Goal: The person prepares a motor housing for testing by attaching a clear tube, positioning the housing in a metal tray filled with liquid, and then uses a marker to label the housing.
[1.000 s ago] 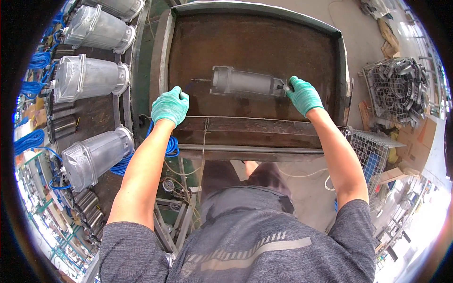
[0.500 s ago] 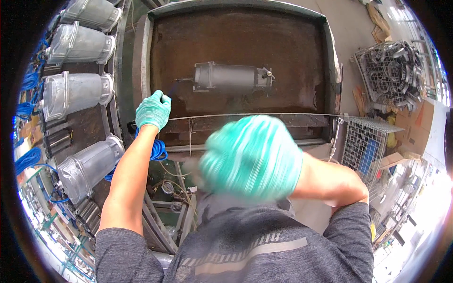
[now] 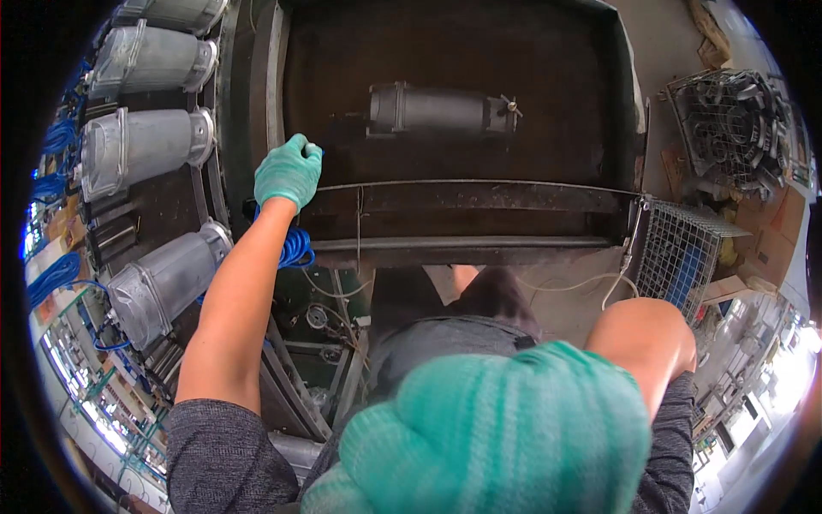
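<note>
My left hand (image 3: 289, 174), in a green knitted glove, is closed at the left rim of a dark water tank (image 3: 479, 243). A bit of blue hose shows at its fingertips, and a coil of blue hose (image 3: 295, 247) hangs below the wrist. In the tank lies a grey metal cylinder housing (image 3: 441, 111), on its side, with a small cross-shaped handle (image 3: 512, 106) at its right end. Close in front of me, large and partly blurred, is my right hand (image 3: 514, 428) in a matching glove. Its fingers are curled; whatever they may hold is hidden.
Several similar grey housings (image 3: 150, 147) lie in a row on a rack at the left, with blue hoses beside them. A pressure gauge (image 3: 317, 316) sits below the tank. To the right stand a wire basket of metal parts (image 3: 728, 128) and a wire cage (image 3: 681, 248).
My right hand has come down and nearer to me, growing larger in view. My left hand stays closed at the tank rim. The view has shifted, and the tank looks darker.
</note>
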{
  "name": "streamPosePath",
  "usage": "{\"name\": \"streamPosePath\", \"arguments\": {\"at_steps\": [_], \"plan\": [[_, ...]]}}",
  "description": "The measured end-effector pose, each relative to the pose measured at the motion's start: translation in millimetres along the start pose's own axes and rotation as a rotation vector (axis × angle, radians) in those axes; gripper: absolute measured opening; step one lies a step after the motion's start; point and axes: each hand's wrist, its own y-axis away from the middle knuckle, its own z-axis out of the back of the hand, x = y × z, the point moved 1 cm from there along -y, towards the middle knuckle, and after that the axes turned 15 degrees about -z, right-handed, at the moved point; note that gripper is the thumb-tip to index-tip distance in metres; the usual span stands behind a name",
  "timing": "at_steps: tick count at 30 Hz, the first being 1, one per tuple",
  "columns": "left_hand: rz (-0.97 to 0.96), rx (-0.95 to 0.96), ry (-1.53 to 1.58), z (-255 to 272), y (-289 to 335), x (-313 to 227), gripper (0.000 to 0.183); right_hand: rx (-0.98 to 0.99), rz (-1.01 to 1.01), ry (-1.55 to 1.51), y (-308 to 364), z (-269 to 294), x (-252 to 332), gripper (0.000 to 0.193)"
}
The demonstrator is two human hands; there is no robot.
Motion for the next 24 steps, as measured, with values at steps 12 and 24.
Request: {"name": "streamPosePath", "arguments": {"at_steps": [12, 24], "plan": [[0.004, 0.055, 0.006, 5.5, 1.7, 14.0, 0.035, 0.011, 0.125, -0.135, 29.1, -2.5, 17.3, 0.019], [0.028, 0.041, 0.031, 9.8, 4.7, 4.7, 0.034, -0.454, -0.627, 0.383, 119.2, -27.1, -144.5, 0.037]]}}
